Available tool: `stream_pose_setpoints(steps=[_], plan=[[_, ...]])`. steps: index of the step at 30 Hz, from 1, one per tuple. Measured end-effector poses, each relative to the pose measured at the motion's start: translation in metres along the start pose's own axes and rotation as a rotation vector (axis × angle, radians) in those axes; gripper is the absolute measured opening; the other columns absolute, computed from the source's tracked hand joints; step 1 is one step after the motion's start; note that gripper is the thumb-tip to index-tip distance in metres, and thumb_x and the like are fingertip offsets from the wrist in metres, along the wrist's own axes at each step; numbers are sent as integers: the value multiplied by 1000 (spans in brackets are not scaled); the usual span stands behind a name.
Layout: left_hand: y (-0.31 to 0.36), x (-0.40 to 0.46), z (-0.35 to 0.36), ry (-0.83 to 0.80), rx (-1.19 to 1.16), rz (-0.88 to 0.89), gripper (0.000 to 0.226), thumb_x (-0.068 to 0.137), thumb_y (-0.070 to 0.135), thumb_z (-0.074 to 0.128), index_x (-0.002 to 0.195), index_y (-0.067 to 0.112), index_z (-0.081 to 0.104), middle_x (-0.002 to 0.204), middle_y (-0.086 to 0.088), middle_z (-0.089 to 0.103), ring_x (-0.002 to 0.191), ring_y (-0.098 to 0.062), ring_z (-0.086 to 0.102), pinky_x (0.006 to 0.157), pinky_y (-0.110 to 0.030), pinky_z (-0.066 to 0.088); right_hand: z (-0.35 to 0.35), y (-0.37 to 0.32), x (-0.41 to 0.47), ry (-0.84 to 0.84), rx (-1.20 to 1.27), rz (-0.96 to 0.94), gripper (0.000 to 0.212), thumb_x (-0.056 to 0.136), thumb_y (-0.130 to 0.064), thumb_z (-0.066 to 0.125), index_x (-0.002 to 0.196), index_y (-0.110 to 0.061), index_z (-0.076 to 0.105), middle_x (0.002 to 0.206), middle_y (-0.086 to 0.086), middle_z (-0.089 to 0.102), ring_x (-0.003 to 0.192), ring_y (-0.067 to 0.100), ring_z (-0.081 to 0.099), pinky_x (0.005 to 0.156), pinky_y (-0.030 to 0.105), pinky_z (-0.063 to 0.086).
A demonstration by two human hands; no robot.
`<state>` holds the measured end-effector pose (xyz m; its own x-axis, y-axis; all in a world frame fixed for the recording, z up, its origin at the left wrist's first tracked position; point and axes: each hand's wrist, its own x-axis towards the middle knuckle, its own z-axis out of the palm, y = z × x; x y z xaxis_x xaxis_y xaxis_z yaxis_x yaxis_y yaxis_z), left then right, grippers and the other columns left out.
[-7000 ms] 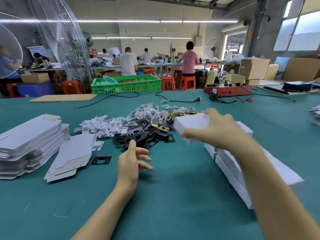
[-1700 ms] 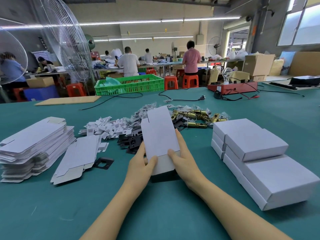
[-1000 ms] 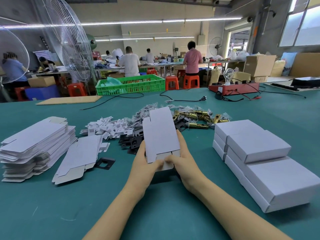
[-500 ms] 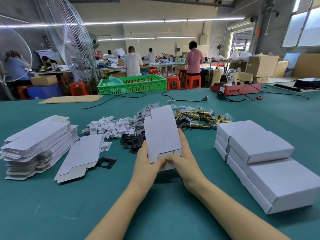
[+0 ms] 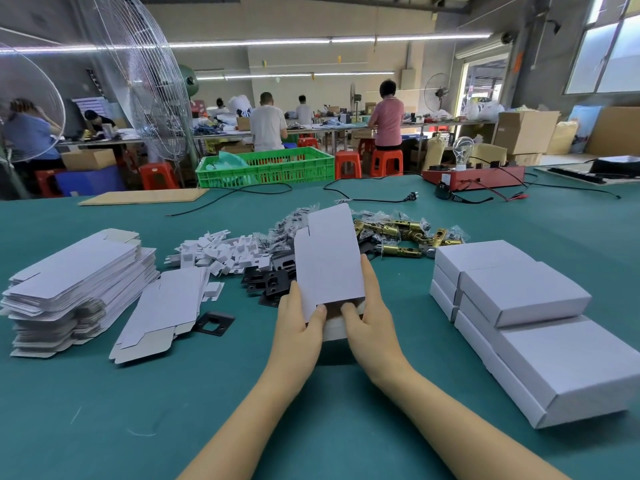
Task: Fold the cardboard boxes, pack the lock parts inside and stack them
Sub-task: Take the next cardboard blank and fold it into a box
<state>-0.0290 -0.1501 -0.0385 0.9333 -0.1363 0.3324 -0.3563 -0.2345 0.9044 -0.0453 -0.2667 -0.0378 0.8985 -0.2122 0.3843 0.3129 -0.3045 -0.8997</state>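
Both hands, left [image 5: 297, 327] and right [image 5: 370, 323], are gripping one half-folded box [image 5: 327, 261] above the table [image 5: 311, 427], thumbs tucking its near flap, with finished boxes [image 5: 526, 306] stacking up right, flats [image 5: 76, 271] and parts [image 5: 398, 233] waiting.

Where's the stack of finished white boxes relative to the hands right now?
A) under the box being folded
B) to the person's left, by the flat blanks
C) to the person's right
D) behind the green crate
C: the closed white boxes sit stacked on the table right of the right hand, while the flat blanks are on the left.
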Motion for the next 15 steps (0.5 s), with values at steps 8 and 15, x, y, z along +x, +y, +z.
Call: stream_pose_setpoints(steps=[8, 15], plan=[[-1, -1, -4, -13, -214, -56, 41, 94, 7, 61, 119, 37, 51, 114, 16, 67, 99, 2, 65, 78, -13, 50, -7, 5, 3, 34, -222, -113, 84, 89, 4, 43, 147, -44, 7, 109, 1, 60, 74, 7, 50, 62, 7, 37], [4, 4, -7, 116, -332, -154, 39, 74, 48, 80, 103, 28, 63, 96, 5, 75, 90, -16, 71, 77, -31, 57, -4, 8, -2, 57, -211, -201, 91, 82, 12, 42, 143, -44, 5, 79, -20, 49, 67, -7, 49, 57, 7, 37]])
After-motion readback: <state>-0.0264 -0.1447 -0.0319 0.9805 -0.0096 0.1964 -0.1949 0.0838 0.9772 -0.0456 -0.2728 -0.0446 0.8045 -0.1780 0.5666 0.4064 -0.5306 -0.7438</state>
